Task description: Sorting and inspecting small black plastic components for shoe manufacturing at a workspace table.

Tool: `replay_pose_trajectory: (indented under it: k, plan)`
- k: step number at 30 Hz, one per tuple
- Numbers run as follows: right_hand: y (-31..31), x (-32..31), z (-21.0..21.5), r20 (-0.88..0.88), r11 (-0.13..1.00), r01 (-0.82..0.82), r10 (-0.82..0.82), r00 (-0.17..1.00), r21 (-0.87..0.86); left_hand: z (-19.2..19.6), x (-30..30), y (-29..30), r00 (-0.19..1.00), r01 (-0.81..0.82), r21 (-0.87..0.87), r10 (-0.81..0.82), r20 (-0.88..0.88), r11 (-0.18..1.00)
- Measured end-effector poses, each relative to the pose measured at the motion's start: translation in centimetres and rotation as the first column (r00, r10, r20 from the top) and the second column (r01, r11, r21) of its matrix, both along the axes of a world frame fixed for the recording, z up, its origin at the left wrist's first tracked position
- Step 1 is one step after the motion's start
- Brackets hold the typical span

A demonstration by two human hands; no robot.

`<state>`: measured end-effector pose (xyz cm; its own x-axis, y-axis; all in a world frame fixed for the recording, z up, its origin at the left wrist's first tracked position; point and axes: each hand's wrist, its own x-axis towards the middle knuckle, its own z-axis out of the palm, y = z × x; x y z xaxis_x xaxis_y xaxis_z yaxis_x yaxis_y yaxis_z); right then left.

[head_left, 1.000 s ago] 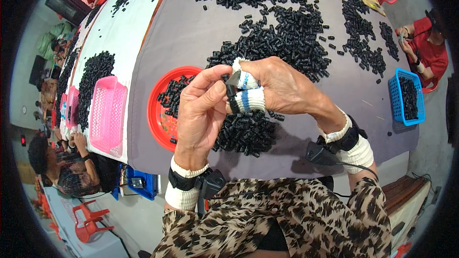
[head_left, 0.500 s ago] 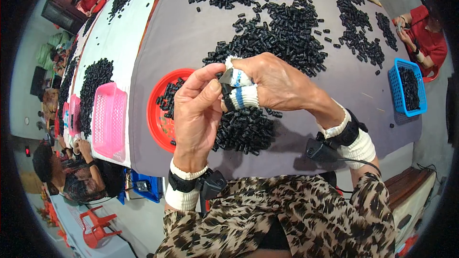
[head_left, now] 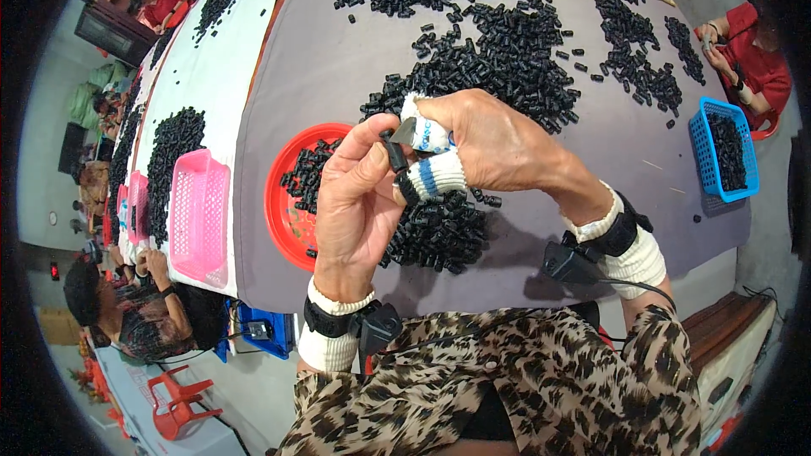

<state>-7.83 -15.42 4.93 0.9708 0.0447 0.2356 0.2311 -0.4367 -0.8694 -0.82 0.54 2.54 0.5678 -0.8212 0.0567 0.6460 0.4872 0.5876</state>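
Note:
Between the thumb and fingertips of my left hand [head_left: 359,181] is a small black cylindrical plastic part [head_left: 394,153], held tilted. My right hand [head_left: 507,139] is closed around a small knife, whose grey metal blade [head_left: 406,131] sticks out beside the part's upper end; its handle is hidden. White knitted finger covers [head_left: 432,176] with blue bands wrap the fingers of my right hand. Below both hands lies a heap of similar black parts [head_left: 443,232]. To the left, partly behind my left hand, a round red tray [head_left: 277,203] holds several more.
Large piles of black parts [head_left: 490,59] spread over the grey-covered table [head_left: 287,59]. A pink basket [head_left: 200,219] stands left, a blue basket [head_left: 708,160] with black parts right. Other people [head_left: 756,55] sit around the tables. A red chair [head_left: 177,401] is at lower left.
The black part has turned in my left fingers and now shows more of its length. The blade has shifted slightly beside its upper end. The whole view has moved a little.

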Motion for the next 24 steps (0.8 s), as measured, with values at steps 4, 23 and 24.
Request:
replay_pose_trajectory:
  k: [4,23,24]
  plan:
    - [0.1,0.0,0.3,0.003,0.999,0.024,-0.024,1.0,-0.03,-0.5,0.3,0.2,1.0,0.003,0.016,-0.003,0.011,1.0]
    - [-0.2,-0.2,-0.8,-0.009,1.0,-0.005,0.005,1.0,-0.001,-0.2,0.1,0.0,0.998,0.01,0.038,-0.012,0.056,0.999]
    - [-0.2,-0.1,-0.8,0.005,1.0,-0.003,0.003,1.0,-0.017,-0.1,0.1,0.0,0.998,0.0,0.047,-0.002,0.059,0.999]
